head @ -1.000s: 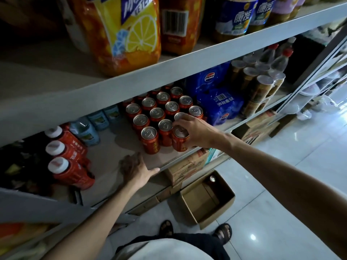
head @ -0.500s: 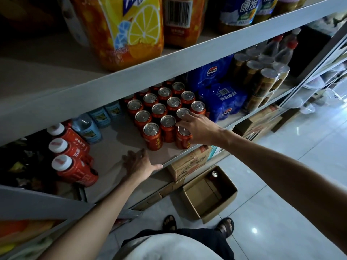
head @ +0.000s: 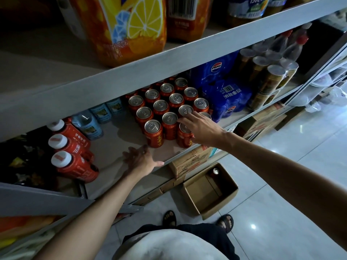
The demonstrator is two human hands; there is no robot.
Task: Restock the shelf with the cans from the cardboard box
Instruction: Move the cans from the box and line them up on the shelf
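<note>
Shelf (head: 131, 147): right hand (head: 201, 128) splayed over cans (head: 169, 106)

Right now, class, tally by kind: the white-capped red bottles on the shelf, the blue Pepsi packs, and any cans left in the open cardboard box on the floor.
White-capped red bottles: 3
Blue Pepsi packs: 2
Can left in the open cardboard box: 1
Total: 6
</note>
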